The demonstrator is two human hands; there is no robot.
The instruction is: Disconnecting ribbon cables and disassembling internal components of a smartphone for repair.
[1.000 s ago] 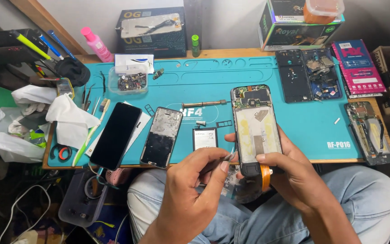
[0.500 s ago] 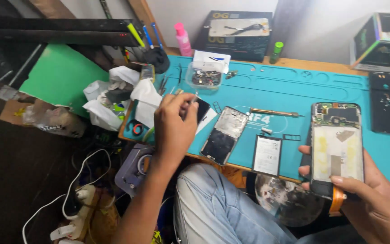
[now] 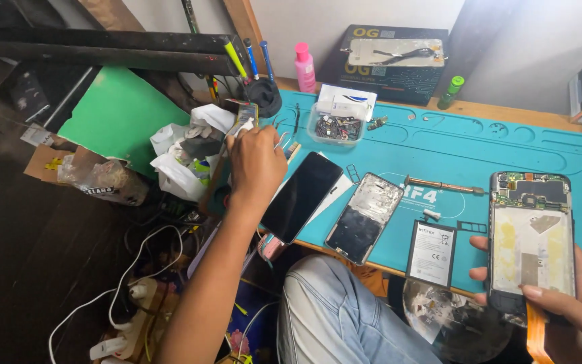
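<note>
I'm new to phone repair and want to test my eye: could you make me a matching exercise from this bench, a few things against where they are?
Things:
1. opened phone
2. battery
3. pink bottle
4. tweezers

Places:
A. flat on the teal mat, near its front edge
B. at the left hand
C. held in the right hand
D. upright at the back of the desk

Pairs: 1-C, 2-A, 3-D, 4-B

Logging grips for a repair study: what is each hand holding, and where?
Right hand grips the opened black phone body by its lower end. Left hand reaches the tools; whether it holds one cannot be told.
</note>
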